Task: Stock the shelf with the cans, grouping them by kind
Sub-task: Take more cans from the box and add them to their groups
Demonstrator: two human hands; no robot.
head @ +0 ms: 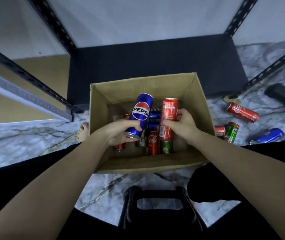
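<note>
A cardboard box (199,108) stands open on the marble floor in front of the dark bottom shelf (155,61). Inside lie several red, blue and green cans (153,141). My left hand (121,134) grips a blue Pepsi can (141,113) by its lower end, tilted, above the box. My right hand (181,125) holds a red cola can (169,110) upright beside it, also over the box.
Loose cans lie on the floor to the right of the box: a red one (242,112), a green one (231,131), a blue one (268,136). Black perforated shelf posts (34,80) rise left and right. A bare foot (83,132) shows left of the box. A black stool (159,203) is below me.
</note>
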